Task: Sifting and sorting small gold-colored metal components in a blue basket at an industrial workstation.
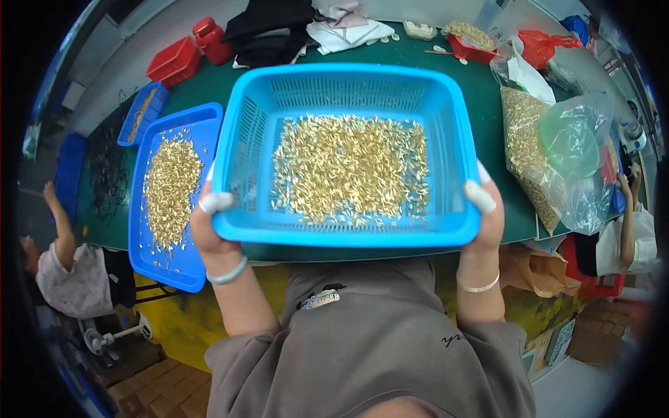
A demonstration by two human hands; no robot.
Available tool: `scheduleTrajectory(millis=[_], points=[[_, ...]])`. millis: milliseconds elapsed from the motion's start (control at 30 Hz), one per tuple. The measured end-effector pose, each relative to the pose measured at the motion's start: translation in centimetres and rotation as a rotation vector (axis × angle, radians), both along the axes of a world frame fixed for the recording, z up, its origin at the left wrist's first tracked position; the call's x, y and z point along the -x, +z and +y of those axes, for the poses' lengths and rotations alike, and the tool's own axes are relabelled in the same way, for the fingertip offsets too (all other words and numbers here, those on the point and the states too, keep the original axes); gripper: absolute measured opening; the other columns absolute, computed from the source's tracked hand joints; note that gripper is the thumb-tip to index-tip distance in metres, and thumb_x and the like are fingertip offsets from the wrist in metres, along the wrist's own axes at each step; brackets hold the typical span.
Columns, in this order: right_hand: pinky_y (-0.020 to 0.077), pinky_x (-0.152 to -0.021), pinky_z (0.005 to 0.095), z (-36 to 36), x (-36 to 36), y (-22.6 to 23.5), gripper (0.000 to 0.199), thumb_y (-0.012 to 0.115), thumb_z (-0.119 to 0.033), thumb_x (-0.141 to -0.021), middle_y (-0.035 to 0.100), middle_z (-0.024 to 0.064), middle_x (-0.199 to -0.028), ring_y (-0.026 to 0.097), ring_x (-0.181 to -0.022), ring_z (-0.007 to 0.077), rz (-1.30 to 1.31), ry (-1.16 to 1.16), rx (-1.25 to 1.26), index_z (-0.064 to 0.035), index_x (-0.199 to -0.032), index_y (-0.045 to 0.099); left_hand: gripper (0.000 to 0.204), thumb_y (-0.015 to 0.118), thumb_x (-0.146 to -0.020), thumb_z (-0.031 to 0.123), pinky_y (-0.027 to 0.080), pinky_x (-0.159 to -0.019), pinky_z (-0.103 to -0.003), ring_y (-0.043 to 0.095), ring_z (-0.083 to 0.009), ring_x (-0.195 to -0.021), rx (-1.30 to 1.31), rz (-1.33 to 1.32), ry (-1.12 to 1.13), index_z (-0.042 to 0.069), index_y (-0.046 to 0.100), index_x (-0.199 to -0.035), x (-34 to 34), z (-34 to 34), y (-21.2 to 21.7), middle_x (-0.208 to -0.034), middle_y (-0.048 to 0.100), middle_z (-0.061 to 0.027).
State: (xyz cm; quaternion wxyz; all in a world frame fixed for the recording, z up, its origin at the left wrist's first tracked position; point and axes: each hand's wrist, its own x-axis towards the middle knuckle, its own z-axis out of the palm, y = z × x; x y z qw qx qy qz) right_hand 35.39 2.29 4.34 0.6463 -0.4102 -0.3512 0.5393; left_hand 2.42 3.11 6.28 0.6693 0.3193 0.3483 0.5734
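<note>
A light-blue plastic basket (348, 238) with slotted walls is held level before my body, over the near part of the green table. Many small gold-coloured metal pieces (341, 167) lie spread across its bottom. My left hand (208, 219) grips the basket's left near corner, with a white cover on the thumb. At the right near corner my right hand (489, 212) holds the rim, its thumb covered in white too. Both hands' fingers go under or behind the rim, partly hidden. Beside my left hand lies a flat dark-blue tray (143, 254) with a heap of similar gold pieces (169, 191).
A clear bag of gold pieces (526, 136) stands on the right, by a plastic bag with a green round thing (568, 143). Behind are folded black cloth (268, 24), red trays (174, 61) and a red canister (212, 42). Other people (73, 279) sit at both sides.
</note>
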Motion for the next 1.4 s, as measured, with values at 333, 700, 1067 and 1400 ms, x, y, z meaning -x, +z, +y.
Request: scheduleTrajectory(millis=[333,700,1067,1400], points=[[0.0388,-0.094,0.0348,1.4,-1.8,0.7,0.059,0.053,-0.018,-0.074,0.051,0.0184,-0.118,0.053,-0.105,0.0267,0.092,0.063,-0.013,0.0086,-0.125,0.038,0.080,0.051,-0.058,0.010,0.035,-0.098,-0.036,0.044,-0.0282,-0.115,-0.001,-0.008,0.023,-0.006,0.026,-0.132,-1.3,-0.2,-1.5,-0.122,0.045,-0.0188],[0.0381,-0.095,0.0363,4.5,-2.9,1.1,0.062,0.055,-0.019,-0.073,0.050,0.0183,-0.118,0.051,-0.106,0.0272,0.128,0.174,0.006,0.0093,-0.125,0.037,0.077,0.046,-0.058,0.005,0.038,-0.095,-0.035,0.046,-0.0276,-0.112,-0.010,0.035,0.208,-0.006,0.028,-0.132,-2.2,1.6,-2.0,-0.121,0.045,-0.0185],[0.0375,-0.095,0.0363,2.5,-5.8,1.5,0.062,0.054,-0.019,-0.074,0.048,0.0189,-0.121,0.049,-0.110,0.0274,0.264,0.267,-0.009,0.0097,-0.126,0.035,0.073,0.049,-0.060,0.009,0.038,-0.094,-0.036,0.048,-0.0277,-0.107,0.032,-0.024,0.208,-0.005,0.030,-0.129,-6.6,-0.5,-3.1,-0.115,0.049,-0.0168],[0.0370,-0.096,0.0375,4.3,-4.1,0.0,0.058,0.053,-0.018,-0.077,0.048,0.0200,-0.122,0.049,-0.110,0.0290,0.253,0.161,-0.073,0.0088,-0.125,0.037,0.068,0.050,-0.060,0.010,0.039,-0.093,-0.038,0.049,-0.0293,-0.107,-0.067,0.016,0.125,-0.007,0.036,-0.124,-4.0,3.2,-2.0,-0.116,0.048,-0.0178]])
